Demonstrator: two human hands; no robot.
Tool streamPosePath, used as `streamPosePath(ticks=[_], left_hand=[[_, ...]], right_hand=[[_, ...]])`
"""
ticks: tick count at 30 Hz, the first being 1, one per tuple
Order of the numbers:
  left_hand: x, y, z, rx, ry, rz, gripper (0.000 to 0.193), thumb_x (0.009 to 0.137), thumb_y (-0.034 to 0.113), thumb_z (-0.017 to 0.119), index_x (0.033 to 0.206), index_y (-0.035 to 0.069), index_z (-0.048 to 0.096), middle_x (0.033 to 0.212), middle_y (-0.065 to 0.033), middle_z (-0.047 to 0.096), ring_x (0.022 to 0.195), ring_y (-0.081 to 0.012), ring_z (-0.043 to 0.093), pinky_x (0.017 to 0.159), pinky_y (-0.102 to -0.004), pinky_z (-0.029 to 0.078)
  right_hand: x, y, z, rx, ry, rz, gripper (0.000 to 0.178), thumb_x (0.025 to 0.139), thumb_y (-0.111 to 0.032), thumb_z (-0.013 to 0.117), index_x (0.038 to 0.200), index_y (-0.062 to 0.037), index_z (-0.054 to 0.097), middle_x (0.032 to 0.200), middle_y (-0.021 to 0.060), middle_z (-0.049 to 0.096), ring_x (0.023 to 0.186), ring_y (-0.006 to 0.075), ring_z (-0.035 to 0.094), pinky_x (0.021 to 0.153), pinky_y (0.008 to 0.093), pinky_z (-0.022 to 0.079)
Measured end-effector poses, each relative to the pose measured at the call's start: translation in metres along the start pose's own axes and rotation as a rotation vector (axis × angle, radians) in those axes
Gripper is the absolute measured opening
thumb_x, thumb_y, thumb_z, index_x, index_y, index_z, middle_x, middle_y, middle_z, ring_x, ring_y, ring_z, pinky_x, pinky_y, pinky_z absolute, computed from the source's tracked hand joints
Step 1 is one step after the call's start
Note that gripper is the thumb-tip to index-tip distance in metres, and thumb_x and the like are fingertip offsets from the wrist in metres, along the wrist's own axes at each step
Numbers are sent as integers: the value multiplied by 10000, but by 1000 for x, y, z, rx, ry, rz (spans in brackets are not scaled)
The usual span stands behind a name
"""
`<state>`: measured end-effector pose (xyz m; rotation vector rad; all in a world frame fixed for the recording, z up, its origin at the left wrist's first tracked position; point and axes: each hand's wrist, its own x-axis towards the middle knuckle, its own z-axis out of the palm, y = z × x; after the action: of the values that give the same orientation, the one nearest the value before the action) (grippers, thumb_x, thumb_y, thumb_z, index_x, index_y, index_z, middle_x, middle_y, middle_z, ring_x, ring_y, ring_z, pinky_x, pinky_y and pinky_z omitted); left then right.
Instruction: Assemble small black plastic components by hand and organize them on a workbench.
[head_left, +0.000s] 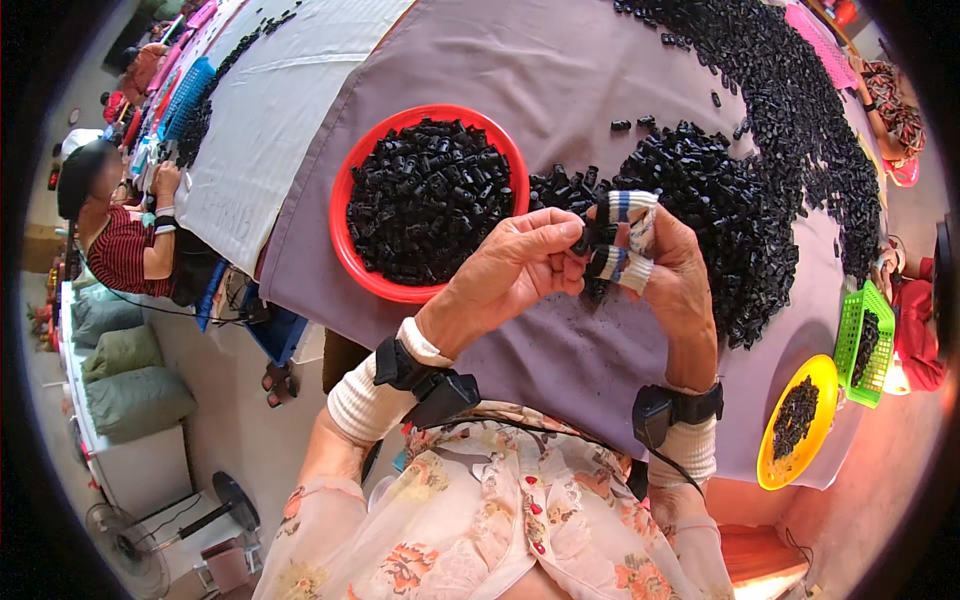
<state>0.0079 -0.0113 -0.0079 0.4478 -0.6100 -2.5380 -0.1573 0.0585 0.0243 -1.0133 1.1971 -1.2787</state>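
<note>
Both my hands meet above the near side of the cloth-covered table. My left hand (532, 258) has its thumb and fingers pinched on a small black plastic part (581, 243). Close against it, my right hand (672, 262) is closed, with striped cloth finger covers on some fingers; whatever it grips is hidden by them. A red basin (342, 222) full of small black plastic parts (430, 200) stands left of my hands. Behind and right of my right hand lies a large heap of the same black parts (735, 215).
The purple tablecloth (450, 45) carries a long spread of black parts (790, 90) at far right. A yellow tray (768, 452) and a green basket (856, 345) hold more, near a person in red (915, 330). Another person (125, 235) sits at the left. A fan (235, 500) stands lower left.
</note>
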Motion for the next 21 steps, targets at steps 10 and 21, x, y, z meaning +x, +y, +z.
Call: streamPosePath(ticks=[10,21], left_hand=[[-1,-2,-1,-5,10,-75,112,861,144,563,919,49,574,781,-49,605,656,-122,576,603,-279,485],[-5,0,-5,43,8,-29,243,854,104,549,1081,13,543,898,-93,618,745,-149,580,695,-316,473]], right_hand=[[1,6,-7,-75,-40,45,293,697,33,614,971,-55,560,755,-64,536,629,5,456,538,161,384],[2,6,-1,-80,74,5,208,716,-52,654,912,-66,586,634,-60,528,461,3,405,389,169,308]])
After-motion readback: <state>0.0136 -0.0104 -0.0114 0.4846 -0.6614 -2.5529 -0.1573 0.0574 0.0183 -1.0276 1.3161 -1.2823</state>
